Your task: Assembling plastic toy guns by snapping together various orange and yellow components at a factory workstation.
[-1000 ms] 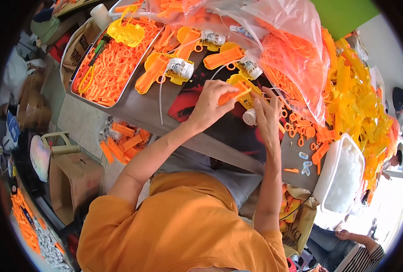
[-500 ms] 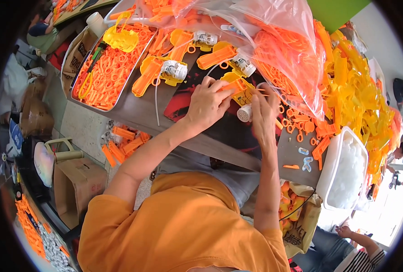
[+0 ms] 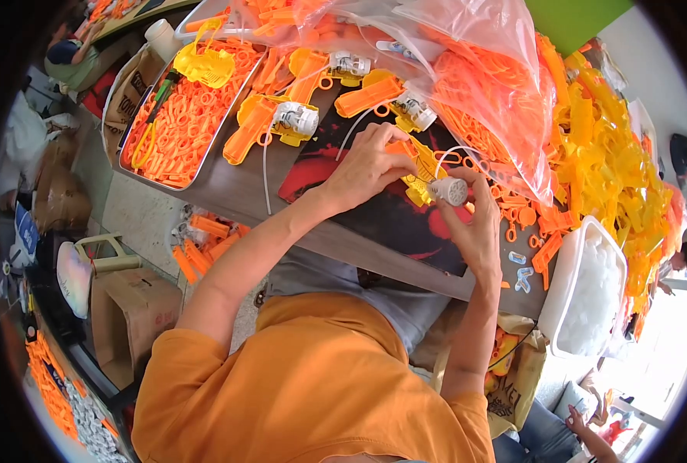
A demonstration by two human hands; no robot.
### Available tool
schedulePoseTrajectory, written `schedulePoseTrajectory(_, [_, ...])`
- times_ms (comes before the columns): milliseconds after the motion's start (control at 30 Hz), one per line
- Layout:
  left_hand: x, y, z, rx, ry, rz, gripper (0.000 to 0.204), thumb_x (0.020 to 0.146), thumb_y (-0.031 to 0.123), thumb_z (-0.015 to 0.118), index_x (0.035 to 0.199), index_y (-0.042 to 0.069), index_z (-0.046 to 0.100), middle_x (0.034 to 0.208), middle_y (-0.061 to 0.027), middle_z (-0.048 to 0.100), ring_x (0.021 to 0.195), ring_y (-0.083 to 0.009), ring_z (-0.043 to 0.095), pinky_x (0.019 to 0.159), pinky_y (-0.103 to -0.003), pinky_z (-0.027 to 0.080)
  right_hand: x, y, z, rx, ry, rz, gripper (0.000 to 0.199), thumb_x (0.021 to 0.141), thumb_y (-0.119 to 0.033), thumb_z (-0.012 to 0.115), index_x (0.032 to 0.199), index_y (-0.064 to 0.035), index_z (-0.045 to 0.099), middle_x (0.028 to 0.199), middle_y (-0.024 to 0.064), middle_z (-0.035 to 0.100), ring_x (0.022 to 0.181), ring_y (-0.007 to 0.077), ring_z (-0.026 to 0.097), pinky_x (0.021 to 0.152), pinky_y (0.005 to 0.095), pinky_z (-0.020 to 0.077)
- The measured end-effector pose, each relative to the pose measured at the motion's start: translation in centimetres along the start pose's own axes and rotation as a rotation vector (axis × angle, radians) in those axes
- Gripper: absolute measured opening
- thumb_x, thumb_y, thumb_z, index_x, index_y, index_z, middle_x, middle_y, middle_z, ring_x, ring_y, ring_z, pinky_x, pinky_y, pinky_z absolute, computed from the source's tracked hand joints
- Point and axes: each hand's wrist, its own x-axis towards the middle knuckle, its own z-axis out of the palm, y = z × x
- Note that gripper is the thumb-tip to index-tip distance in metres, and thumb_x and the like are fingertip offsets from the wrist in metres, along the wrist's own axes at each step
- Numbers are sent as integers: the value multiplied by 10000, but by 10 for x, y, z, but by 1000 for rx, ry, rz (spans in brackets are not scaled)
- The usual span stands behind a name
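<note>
Over the dark mat (image 3: 343, 193), my left hand (image 3: 367, 170) pinches the orange part of a yellow-and-orange toy gun (image 3: 421, 184). At its lower right end sits a white drum (image 3: 450, 190) with holes in its face. The thumb and fingers of my right hand (image 3: 478, 231) close around that drum. A thin white cord (image 3: 455, 148) arches up beside it. My left fingers hide part of the orange piece. Beyond my hands lie similar toy guns (image 3: 251, 131), each with a yellow shell, an orange piece and a white drum.
A metal tray (image 3: 193, 185) of small orange parts stands at the left. Clear bags (image 3: 505, 116) of orange pieces bulge at the back right, beside a heap of yellow parts (image 3: 598, 147). A white tub (image 3: 556, 309) stands at the table's right edge. Orange rings (image 3: 511, 231) lie near my right hand.
The toy gun has turned, so the drum's holed face points right and has risen from the mat. My right hand has moved right and down, onto the drum.
</note>
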Motion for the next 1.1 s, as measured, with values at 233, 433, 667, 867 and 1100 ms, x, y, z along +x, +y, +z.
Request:
schedulePoseTrajectory(233, [-4,14,11,67,60,-100,156,757,194,771,864,116,688,1170,-75,516,1120,-265,492,971,-412,385,13,14,10,151,164,364,328,917,-297,614,1016,16,628,658,108,598,624,186,578,612,353,455])
schedulePoseTrajectory(433, [3,33,-3,75,265,14,370,746,218,759,1077,112,632,1179,-79,516,1140,-265,479,957,-423,376,22,42,30,-54,219,483,657,957,-552,420,830,39,678,629,197,591,623,321,581,659,425,441])
schedulePoseTrajectory(667, [23,35,28,555,-9,240,445,780,91,639,1223,71,598,1123,-73,610,1035,-243,585,908,-354,486,32,21,23,-121,97,586,813,954,-666,282,842,23,698,760,251,652,750,392,625,748,482,456])
schedulePoseTrajectory(867, [38,-7,-7,-271,-225,142,487,855,94,655,1323,50,529,1263,-97,602,1260,-276,502,1052,-379,418,19,23,15,-235,366,-113,212,917,-201,610,947,-10,697,1102,168,637,1113,321,546,978,410,391])
schedulePoseTrajectory(1100, [31,-27,1,-343,-213,82,438,898,144,631,1316,50,541,1216,-87,604,1148,-282,509,1062,-404,326,21,45,7,-414,134,-275,139,810,-86,680,945,-83,711,1069,31,658,1083,255,555,979,423,372])
